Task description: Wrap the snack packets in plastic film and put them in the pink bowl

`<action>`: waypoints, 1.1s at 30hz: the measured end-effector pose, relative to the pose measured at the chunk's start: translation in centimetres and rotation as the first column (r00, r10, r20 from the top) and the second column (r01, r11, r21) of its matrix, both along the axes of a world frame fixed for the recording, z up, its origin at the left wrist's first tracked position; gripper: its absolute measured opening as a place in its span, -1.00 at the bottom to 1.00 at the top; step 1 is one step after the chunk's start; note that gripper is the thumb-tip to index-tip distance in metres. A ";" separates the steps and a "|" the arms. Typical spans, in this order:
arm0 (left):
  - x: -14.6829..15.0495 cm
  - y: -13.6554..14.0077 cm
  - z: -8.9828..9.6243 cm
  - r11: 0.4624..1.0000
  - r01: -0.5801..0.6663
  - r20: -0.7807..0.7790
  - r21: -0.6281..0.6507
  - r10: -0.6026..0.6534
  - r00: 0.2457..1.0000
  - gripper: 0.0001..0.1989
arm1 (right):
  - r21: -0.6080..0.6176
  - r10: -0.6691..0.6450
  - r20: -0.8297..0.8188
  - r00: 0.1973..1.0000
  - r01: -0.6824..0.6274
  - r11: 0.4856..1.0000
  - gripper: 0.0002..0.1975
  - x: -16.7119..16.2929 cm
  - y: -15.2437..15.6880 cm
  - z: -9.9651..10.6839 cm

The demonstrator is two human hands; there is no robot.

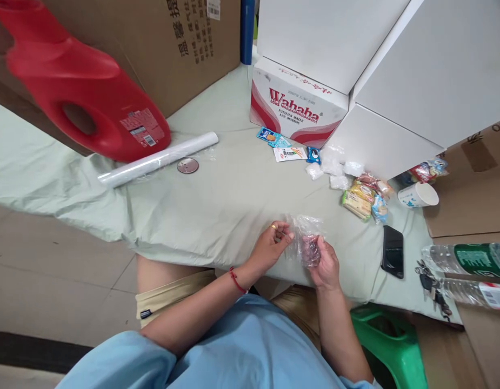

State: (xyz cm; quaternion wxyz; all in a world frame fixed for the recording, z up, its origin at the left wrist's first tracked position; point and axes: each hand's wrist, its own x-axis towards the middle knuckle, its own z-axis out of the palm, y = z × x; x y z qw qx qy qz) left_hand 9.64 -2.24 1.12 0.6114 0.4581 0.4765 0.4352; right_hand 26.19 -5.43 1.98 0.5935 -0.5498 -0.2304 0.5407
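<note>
Holding a dark red bundle (310, 252), wrapped in clear film (308, 222), at the near edge of the cloth-covered table (233, 205), in front of the blue shirt (250, 335). Points away from the body, roughly toward the water box (298, 105), with the long axis running out nearly straight and the far end leaning slightly to the left. Shows the dark red part at the near end and loose, crumpled film at the far end, fanning out beyond the bundle and spreading toward the left as well.

Gripped in the right hand (326, 265), with the thumb laid against the bundle's right side and the fingers passing beneath, mostly hidden. Closed around it, with no gap to be seen between thumb and wrapping.

Brought to the film's left side with the left hand (272, 243), with fingers curled inward and the thumb stretched to the film's edge. Parted only slightly there, near or touching the film; impossible to make out whether pinching it.

Has a black phone (393, 251) well apart on the right, snack packets (357, 200) beyond the right hand, and a white roll (158, 160) well apart on the left.
</note>
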 end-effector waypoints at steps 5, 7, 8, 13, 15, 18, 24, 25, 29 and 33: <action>0.0 0.8 0.0 0.999 -0.038 0.036 0.017 0.037 0.999 -0.72 | -0.062 0.066 -0.025 0.998 -0.067 0.996 -0.52 -0.6 -0.3 0.2; -0.3 1.0 0.1 0.997 -0.072 0.120 -0.019 0.074 0.990 -0.71 | -0.067 0.058 -0.013 0.998 -0.059 0.996 -0.51 -0.6 -0.4 0.0; -0.6 1.1 0.2 0.995 -0.087 0.181 -0.053 0.095 0.979 -0.69 | -0.062 0.043 -0.001 0.999 -0.043 0.997 -0.51 -0.5 -0.4 -0.1; -3.0 2.0 1.0 0.967 -0.115 0.439 -0.229 0.208 0.874 -0.56 | 0.000 -0.114 0.086 0.990 0.114 0.993 -0.49 0.8 0.2 -0.5; -4.1 2.6 1.2 0.958 -0.184 0.414 -0.219 0.262 0.872 -0.58 | 0.004 -0.154 0.117 0.981 0.154 0.988 -0.48 1.6 0.4 -0.5; -5.6 3.4 0.7 0.936 -0.327 0.245 -0.129 0.350 0.904 -0.67 | -0.007 -0.162 0.175 0.971 0.166 0.986 -0.45 2.5 0.7 -0.6; -6.8 3.9 -1.0 0.916 -0.400 0.012 -0.005 0.400 0.916 -0.82 | 0.049 -0.126 0.536 0.835 0.118 0.992 -0.42 3.8 0.8 -1.3; -6.8 3.9 -1.1 0.921 -0.388 0.003 -0.009 0.388 0.921 -0.83 | 0.093 -0.158 0.646 0.746 0.129 0.987 -0.41 4.0 0.7 -1.2; -6.6 3.8 -1.1 0.928 -0.373 -0.068 0.000 0.372 0.926 -0.84 | 0.361 -0.354 0.866 0.353 0.046 0.931 -0.52 4.0 -0.1 0.3; -6.6 3.9 -1.1 0.919 -0.385 -0.158 0.088 0.394 0.905 -0.85 | 0.363 -0.280 0.923 0.262 -0.362 0.858 -0.52 1.0 -1.6 1.6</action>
